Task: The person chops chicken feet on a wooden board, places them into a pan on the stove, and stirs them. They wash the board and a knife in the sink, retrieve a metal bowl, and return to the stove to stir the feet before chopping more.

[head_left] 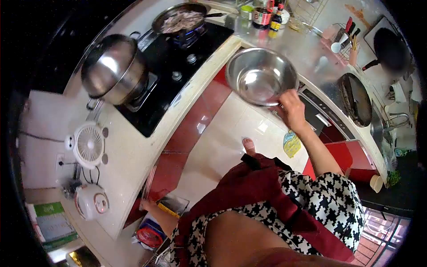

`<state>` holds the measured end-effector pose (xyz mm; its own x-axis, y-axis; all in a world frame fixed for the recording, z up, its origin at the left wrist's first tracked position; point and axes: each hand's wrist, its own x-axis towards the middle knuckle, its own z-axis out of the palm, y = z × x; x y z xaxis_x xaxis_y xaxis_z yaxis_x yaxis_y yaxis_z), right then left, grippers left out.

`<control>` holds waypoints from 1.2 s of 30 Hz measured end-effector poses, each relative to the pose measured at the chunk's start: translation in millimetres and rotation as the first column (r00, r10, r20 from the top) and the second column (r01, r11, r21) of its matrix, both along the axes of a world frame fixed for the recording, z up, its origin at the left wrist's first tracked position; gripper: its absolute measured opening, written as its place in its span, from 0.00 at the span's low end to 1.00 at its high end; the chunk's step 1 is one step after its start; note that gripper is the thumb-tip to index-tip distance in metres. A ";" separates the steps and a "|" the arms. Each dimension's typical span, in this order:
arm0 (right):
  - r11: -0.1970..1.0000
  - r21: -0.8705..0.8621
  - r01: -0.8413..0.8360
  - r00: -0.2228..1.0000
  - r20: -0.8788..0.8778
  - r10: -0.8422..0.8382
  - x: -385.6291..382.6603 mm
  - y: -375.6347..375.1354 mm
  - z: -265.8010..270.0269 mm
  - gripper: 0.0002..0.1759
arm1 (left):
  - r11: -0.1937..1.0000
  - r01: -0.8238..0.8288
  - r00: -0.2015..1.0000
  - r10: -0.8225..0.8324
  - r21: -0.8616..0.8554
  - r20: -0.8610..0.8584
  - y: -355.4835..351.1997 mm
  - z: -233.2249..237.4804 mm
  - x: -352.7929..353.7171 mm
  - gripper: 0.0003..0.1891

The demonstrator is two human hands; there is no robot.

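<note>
Here's the white fan (90, 141) on the pale worktop (116, 164), near a white rice cooker (91, 202); across the kitchen, two sauce bottles (276, 18) stand together, and a black pan (391, 49) sits near the knives (349, 26).

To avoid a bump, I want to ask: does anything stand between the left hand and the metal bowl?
Nothing visible stands between the left hand and the metal bowl, which the right hand holds; the floor and red cabinet doors show behind that gap.

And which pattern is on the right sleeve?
The right sleeve has black-and-white houndstooth check, best seen in the head view.
</note>
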<state>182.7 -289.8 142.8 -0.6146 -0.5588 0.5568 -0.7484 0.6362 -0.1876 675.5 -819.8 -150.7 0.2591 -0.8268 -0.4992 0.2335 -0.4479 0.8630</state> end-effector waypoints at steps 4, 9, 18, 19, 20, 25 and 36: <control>0.993 -0.045 0.109 0.994 -0.015 -0.110 -101.9 53.3 -14.6 0.15 | 0.999 0.019 0.993 -0.023 0.037 0.118 58.3 -4.7 -50.8 0.16; 0.958 -0.032 0.285 0.959 0.018 -0.284 -213.6 93.7 -40.0 0.12 | 0.961 0.262 0.951 -0.273 0.088 0.147 154.6 -21.3 -177.1 0.15; 0.952 -0.054 0.302 0.950 0.106 -0.295 -290.4 90.5 -88.5 0.12 | 0.645 0.741 0.666 -0.742 -0.186 0.078 232.1 114.9 -457.6 0.18; 0.952 -0.036 0.303 0.950 0.084 -0.299 -295.7 88.0 -96.8 0.11 | 0.587 0.740 0.628 -0.778 -0.327 0.024 225.7 137.8 -479.6 0.19; 0.954 -0.083 0.288 0.954 0.111 -0.278 -298.7 85.0 -100.9 0.12 | 0.534 0.763 0.589 -0.806 -0.363 0.052 213.0 148.4 -495.7 0.20; 0.907 0.235 0.350 0.910 0.145 -0.389 -316.3 83.4 -117.9 0.23 | 0.524 0.771 0.507 -0.849 -0.362 -0.150 153.5 190.5 -563.9 0.23; 0.956 0.290 0.047 0.993 -0.121 -0.013 -393.9 -236.9 19.7 0.32 | 0.185 0.937 -0.087 -0.697 -0.297 -0.711 78.0 217.8 -688.2 0.26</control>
